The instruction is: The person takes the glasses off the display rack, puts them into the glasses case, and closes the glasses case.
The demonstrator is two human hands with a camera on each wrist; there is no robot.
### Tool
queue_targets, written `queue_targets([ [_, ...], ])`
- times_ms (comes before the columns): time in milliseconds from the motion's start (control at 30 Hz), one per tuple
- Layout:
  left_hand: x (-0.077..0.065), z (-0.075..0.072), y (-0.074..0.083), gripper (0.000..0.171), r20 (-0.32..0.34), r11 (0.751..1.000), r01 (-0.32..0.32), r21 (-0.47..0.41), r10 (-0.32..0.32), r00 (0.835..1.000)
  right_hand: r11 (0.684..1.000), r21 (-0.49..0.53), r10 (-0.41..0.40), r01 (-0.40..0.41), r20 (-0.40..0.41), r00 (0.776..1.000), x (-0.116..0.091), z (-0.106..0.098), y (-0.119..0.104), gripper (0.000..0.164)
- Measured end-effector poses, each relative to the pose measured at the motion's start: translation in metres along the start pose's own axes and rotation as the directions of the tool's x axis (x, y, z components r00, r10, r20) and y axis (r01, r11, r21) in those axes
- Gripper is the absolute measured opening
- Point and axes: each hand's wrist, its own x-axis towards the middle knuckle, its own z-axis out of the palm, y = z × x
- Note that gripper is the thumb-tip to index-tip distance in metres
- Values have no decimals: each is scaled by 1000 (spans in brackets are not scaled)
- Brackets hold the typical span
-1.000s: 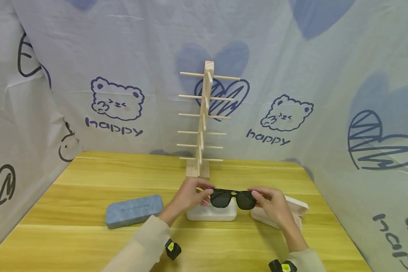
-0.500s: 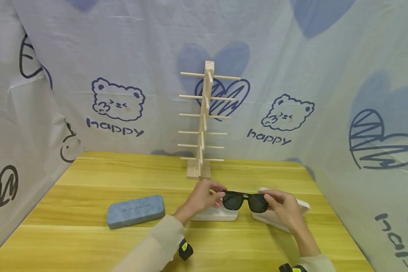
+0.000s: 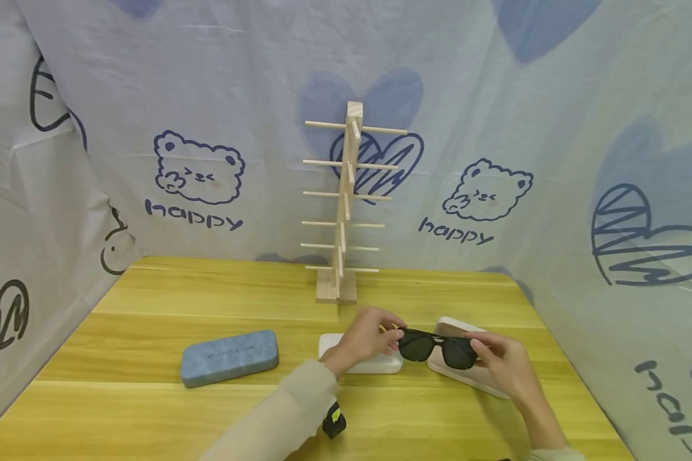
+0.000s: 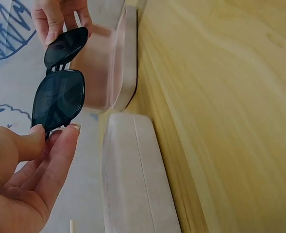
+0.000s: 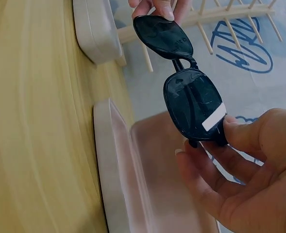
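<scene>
Dark sunglasses with a black frame are held up between both hands, lenses facing the head camera. My left hand pinches one end of the frame between thumb and fingers. At the other end, my right hand grips the frame the same way. A white sticker shows on one lens in the right wrist view. Behind and below the sunglasses lies an open glasses case with a pinkish lining. Under the left hand sits a closed white glasses case, partly hidden in the head view.
A blue glasses case lies closed on the left of the wooden table. Toward the back stands a wooden rack with several pegs sticking out. A printed cloth hangs behind and along both sides.
Both hands have carried the sunglasses to the right, from over the closed white case to in front of the open one. More of the closed white case now shows.
</scene>
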Motion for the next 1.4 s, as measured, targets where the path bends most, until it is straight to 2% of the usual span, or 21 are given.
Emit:
queue_targets([
  [300,10,20,2,22,14,1000,-7,3,7,1000,998,-46,38,-39,-15,999,-6,-16,9,30],
  [533,18,34,2,22,12,1000,12,4,-12,1000,997,-70,24,-26,-31,999,-11,-23,14,29],
  [733,24,44,4,22,-2,998,30,55,-30,1000,995,-77,56,-60,-55,997,-12,-28,22,29],
  [1000,34,58,0,23,-21,987,85,133,-82,996,991,-109,73,-82,-83,994,-11,-31,31,28],
  [1400,34,66,-1,22,-9,978,76,194,-75,997,986,-114,113,-124,-99,989,-13,-35,43,27],
])
